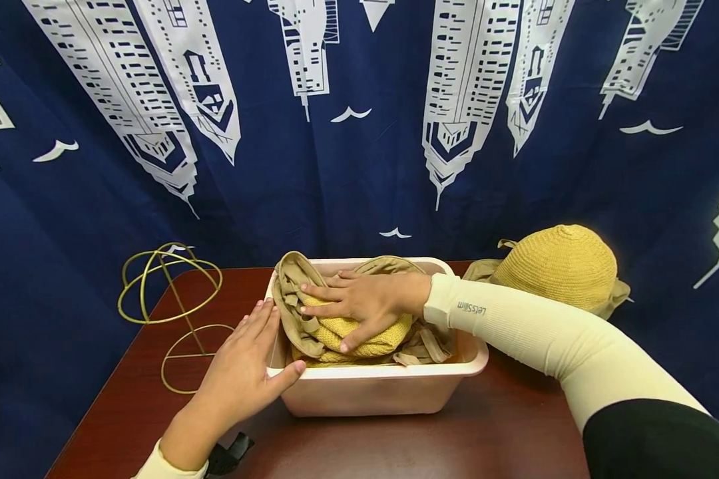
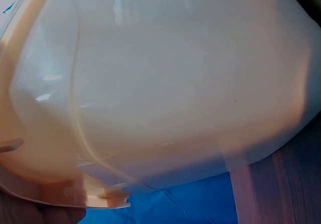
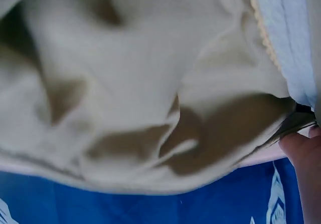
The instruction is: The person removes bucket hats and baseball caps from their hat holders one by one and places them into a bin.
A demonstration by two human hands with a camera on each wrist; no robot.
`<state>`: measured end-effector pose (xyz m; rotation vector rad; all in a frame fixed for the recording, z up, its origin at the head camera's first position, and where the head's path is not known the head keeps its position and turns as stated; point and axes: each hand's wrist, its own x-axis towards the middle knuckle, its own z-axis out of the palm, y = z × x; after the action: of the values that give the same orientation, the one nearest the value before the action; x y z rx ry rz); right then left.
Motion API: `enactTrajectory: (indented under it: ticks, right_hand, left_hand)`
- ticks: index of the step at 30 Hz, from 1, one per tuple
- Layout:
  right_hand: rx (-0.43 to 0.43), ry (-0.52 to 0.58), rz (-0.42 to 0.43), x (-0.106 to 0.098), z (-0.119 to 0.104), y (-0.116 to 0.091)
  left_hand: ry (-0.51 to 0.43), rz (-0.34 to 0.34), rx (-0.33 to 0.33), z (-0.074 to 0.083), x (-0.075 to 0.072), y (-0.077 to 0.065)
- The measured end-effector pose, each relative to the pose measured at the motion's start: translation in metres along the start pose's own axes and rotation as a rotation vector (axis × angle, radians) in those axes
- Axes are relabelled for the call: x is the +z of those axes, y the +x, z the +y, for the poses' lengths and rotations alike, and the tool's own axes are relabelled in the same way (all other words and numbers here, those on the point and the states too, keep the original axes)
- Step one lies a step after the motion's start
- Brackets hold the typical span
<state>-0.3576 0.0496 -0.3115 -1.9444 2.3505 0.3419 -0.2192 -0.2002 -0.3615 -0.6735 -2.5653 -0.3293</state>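
Observation:
A pale pink plastic bin (image 1: pixel 371 394) stands on the table, with a yellow woven sun hat (image 1: pixel 386 340) and its beige fabric brim (image 1: pixel 290 293) bunched inside. My right hand (image 1: pixel 368 303) lies palm down on the hat, fingers spread. Beige cloth (image 3: pixel 135 83) fills most of the right wrist view. At the bin's left side my left hand (image 1: pixel 242 362) rests its straight fingers against the rim, thumb extended along the front edge. The bin's smooth wall (image 2: pixel 175 83) fills the left wrist view, fingertips (image 2: pixel 60 215) showing low at its edge.
To the right, partly behind my sleeved forearm, sits another yellow woven hat (image 1: pixel 560 266) with a beige brim. A gold wire stand (image 1: pixel 182 303) is on the left of the dark red table (image 1: pixel 485 432). A blue printed curtain (image 1: pixel 347 173) hangs behind.

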Motion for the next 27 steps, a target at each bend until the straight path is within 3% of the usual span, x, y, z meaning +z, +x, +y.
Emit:
enactTrajectory:
  ticks: [8, 19, 23, 27]
  right_hand:
    - [0.042, 0.085, -0.084, 0.030, 0.001, 0.015]
    - [0.089, -0.049, -0.205, 0.074, -0.005, 0.032]
    - [0.073, -0.051, -0.182, 0.071, -0.005, 0.033]
    - [0.083, -0.035, -0.139, 0.047, -0.007, 0.023]
  left_hand:
    - [-0.003, -0.012, -0.008, -0.001, -0.002, -0.001]
    - [0.020, -0.007, 0.003, 0.002, -0.002, 0.000]
    - [0.023, -0.024, -0.022, 0.003, -0.002, -0.003]
    - [0.020, -0.041, -0.025, 0.004, -0.005, -0.003]
